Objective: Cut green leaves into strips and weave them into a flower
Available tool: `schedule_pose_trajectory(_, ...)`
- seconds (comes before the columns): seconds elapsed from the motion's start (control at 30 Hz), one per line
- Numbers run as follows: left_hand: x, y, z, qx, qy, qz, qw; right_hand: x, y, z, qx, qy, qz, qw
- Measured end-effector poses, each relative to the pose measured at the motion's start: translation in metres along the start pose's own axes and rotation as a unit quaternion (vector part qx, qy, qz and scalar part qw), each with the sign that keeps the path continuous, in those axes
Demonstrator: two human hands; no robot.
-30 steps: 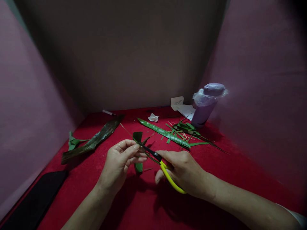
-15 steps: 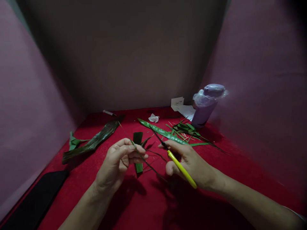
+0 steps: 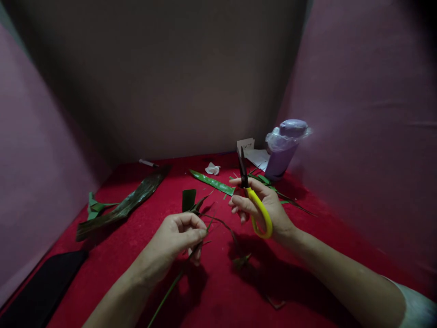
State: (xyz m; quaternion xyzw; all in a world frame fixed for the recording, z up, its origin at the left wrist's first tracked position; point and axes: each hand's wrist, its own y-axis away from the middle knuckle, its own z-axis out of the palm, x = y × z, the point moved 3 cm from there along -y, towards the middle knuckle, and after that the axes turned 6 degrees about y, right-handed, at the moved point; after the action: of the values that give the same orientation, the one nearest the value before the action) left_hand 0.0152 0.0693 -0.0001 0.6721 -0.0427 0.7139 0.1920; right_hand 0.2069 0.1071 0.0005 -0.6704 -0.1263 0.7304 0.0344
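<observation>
Between the thumb and fingers of my left hand is a thin green leaf strip, its long end trailing down toward me. My right hand holds scissors with yellow handles, the dark blades pointing up and away. The strip and the scissors are apart. Just beyond my left hand lies a dark green leaf piece, with a brownish curled strip beside it. A small leaf scrap is on the red cloth between my hands.
A long wilted leaf and a folded green piece lie left. A green leaf, crumpled white tissue and a purple container with plastic wrap stand farther back. A black flat object rests near left.
My left hand has come lower and nearer, and the strip now trails toward me. The scissors have swung to point upward in my right hand. The view has shifted slightly.
</observation>
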Motion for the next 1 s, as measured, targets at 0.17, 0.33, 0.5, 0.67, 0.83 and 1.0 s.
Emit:
schedule_pose_trajectory(0.17, -0.002, -0.002, 0.003, -0.015, -0.032, -0.013, 0.999, -0.001, -0.001, -0.001, -0.003, -0.009, -0.028, 1.0)
schedule_pose_trajectory(0.33, -0.005, -0.002, 0.006, -0.016, -0.038, -0.024, 0.999, 0.001, 0.0, 0.0, -0.03, -0.024, -0.016, 0.999)
schedule_pose_trajectory(0.5, -0.006, -0.001, 0.01, -0.033, -0.05, -0.039, 0.997, 0.003, 0.002, 0.002, -0.043, -0.01, -0.003, 0.999)
schedule_pose_trajectory(0.67, -0.002, -0.001, 0.012, -0.008, -0.041, -0.051, 0.998, 0.003, 0.003, 0.003, -0.041, -0.012, -0.004, 0.999)
schedule_pose_trajectory(0.83, 0.001, -0.002, 0.012, 0.015, -0.042, -0.045, 0.998, 0.001, 0.003, 0.003, -0.038, -0.034, -0.011, 0.999)
schedule_pose_trajectory(1.0, -0.003, -0.003, 0.012, 0.016, -0.058, -0.038, 0.997, 0.0, 0.001, 0.003, -0.022, -0.038, 0.001, 0.999)
